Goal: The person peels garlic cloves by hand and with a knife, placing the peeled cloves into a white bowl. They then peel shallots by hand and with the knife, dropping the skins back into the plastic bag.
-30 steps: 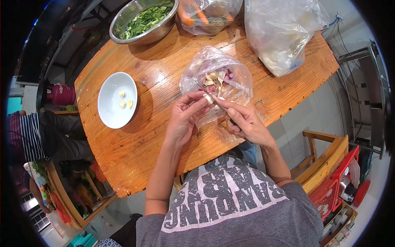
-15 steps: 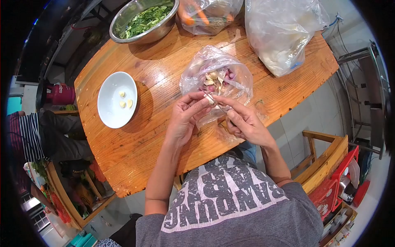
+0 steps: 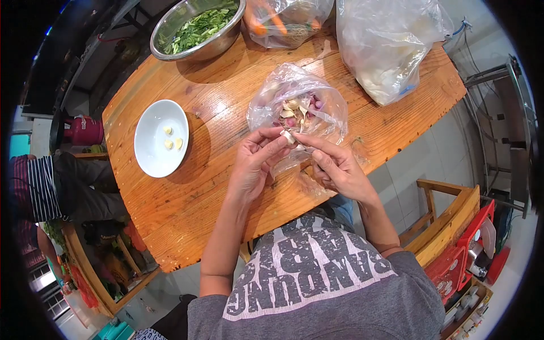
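Note:
My left hand (image 3: 253, 161) pinches a pale garlic clove (image 3: 288, 137) between thumb and fingertips. My right hand (image 3: 341, 173) is closed around a small knife (image 3: 306, 148), mostly hidden by the fingers, with a thin bit of blade showing beside the clove. The right index fingertip reaches the clove. Just beyond both hands, a clear plastic bag (image 3: 265, 102) lies opened on the table, holding garlic cloves (image 3: 294, 106) and small purple shallots (image 3: 290, 122). Off to the left, a white bowl (image 3: 148, 154) contains 3 peeled cloves (image 3: 168, 144).
The wooden table (image 3: 215, 136) also bears a metal bowl (image 3: 212, 52) of cut greens, a bag of carrots (image 3: 277, 24) and a large plastic bag (image 3: 385, 62) along its far side. A wooden chair (image 3: 447, 221) stands at right. Another person (image 3: 48, 187) is at the left.
Both hands stay almost in place around the garlic clove. The right fingers have shifted slightly, and less of the knife shows. The person at left has moved an arm.

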Demonstrator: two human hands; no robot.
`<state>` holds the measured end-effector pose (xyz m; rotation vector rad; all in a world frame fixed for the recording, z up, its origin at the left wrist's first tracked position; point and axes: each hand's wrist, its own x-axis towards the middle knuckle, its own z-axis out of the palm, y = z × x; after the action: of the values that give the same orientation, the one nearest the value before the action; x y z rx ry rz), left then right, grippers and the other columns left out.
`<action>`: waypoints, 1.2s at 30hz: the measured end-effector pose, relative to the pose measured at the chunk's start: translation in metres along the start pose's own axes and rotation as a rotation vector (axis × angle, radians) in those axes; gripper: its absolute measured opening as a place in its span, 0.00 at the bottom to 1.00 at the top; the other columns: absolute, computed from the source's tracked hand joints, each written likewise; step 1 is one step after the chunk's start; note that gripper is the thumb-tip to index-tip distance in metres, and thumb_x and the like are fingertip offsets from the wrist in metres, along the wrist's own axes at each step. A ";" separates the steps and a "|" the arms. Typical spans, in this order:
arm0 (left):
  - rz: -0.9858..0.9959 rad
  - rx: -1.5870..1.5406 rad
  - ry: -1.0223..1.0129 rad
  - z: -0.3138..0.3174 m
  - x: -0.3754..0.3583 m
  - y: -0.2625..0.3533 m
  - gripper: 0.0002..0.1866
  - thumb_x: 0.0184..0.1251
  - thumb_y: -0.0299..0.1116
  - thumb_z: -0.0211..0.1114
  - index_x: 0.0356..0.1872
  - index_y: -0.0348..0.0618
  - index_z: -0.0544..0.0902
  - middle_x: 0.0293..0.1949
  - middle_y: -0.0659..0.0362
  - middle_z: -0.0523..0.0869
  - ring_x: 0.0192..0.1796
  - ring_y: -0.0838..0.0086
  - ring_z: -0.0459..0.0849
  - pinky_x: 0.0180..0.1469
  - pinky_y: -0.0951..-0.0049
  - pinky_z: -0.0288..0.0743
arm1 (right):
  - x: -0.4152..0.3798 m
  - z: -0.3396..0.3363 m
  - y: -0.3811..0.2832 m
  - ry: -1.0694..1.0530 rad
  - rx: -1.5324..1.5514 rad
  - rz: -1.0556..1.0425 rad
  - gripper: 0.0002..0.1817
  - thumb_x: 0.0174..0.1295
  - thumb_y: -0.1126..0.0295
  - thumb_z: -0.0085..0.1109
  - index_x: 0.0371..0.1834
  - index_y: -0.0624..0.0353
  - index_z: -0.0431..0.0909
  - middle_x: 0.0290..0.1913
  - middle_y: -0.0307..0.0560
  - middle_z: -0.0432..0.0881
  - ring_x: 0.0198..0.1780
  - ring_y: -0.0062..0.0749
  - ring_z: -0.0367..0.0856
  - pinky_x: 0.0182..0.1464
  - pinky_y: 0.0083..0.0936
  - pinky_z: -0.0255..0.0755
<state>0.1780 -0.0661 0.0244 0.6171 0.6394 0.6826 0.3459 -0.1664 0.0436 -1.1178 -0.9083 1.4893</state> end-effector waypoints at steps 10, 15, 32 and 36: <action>-0.024 0.037 -0.023 0.003 0.001 0.003 0.12 0.60 0.23 0.64 0.45 0.36 0.79 0.42 0.56 0.84 0.44 0.76 0.84 0.46 0.81 0.80 | 0.000 0.000 0.001 0.011 0.123 0.037 0.21 0.72 0.64 0.43 0.66 0.54 0.67 0.26 0.29 0.70 0.20 0.08 0.55 0.22 0.10 0.51; -0.040 0.073 -0.077 0.001 0.000 0.005 0.14 0.61 0.24 0.64 0.48 0.35 0.78 0.43 0.56 0.83 0.44 0.76 0.84 0.44 0.83 0.81 | 0.000 -0.002 0.004 -0.011 0.190 0.038 0.22 0.73 0.62 0.43 0.67 0.53 0.65 0.18 0.27 0.59 0.19 0.10 0.53 0.21 0.11 0.49; -0.007 0.212 -0.151 0.003 -0.001 0.008 0.21 0.56 0.23 0.67 0.52 0.39 0.74 0.39 0.59 0.83 0.38 0.82 0.81 0.39 0.81 0.75 | -0.003 -0.003 0.002 -0.044 0.056 -0.002 0.23 0.72 0.65 0.45 0.68 0.56 0.63 0.23 0.30 0.65 0.21 0.10 0.58 0.23 0.12 0.55; -0.025 0.228 -0.160 0.004 0.000 0.009 0.21 0.55 0.23 0.68 0.51 0.39 0.74 0.40 0.58 0.83 0.41 0.79 0.82 0.43 0.79 0.77 | -0.005 0.000 0.002 0.019 0.112 -0.025 0.21 0.72 0.64 0.45 0.66 0.56 0.67 0.20 0.29 0.63 0.20 0.11 0.57 0.22 0.11 0.53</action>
<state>0.1770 -0.0619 0.0333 0.8648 0.5789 0.5343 0.3454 -0.1718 0.0423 -1.0335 -0.8135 1.4879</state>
